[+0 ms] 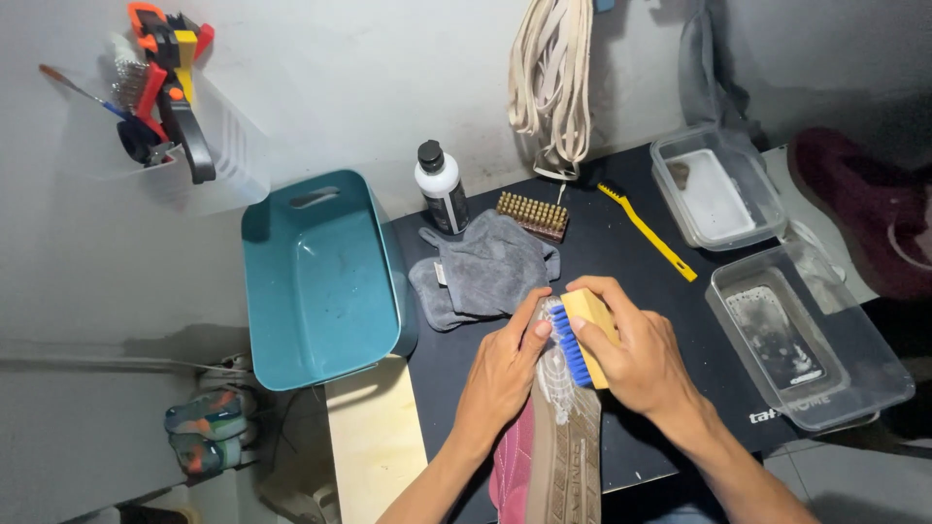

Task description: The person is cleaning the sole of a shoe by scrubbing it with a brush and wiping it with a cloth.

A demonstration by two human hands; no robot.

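Scrubbing is under way as we look down: our right hand is clamped around a yellow-backed brush with blue bristles, pressed to the toe end of a shoe turned sole-up, while our left hand is closed on the shoe's toe, holding it over the near edge of the table. White foam sits on the sole just under the bristles, so we judge the front part lathered; the tan tread nearer us looks dry and unworked, and the pink upper shows no suds, though we see only a sliver of it and cannot be sure. Nothing here looks rinsed or wiped yet.

We work on a black table set against a pale, scuffed wall. A grey cloth lies crumpled just beyond our hands, with a white bottle with a black cap behind it, a wooden brush beside that, and a slim yellow-handled brush lying aslant. A teal tub stands at the table's left edge. Two clear plastic containers sit to the right, the nearer one holding a dark insole-like piece. Pale laces hang on the wall, and a wall-mounted clear bin at upper left holds tools
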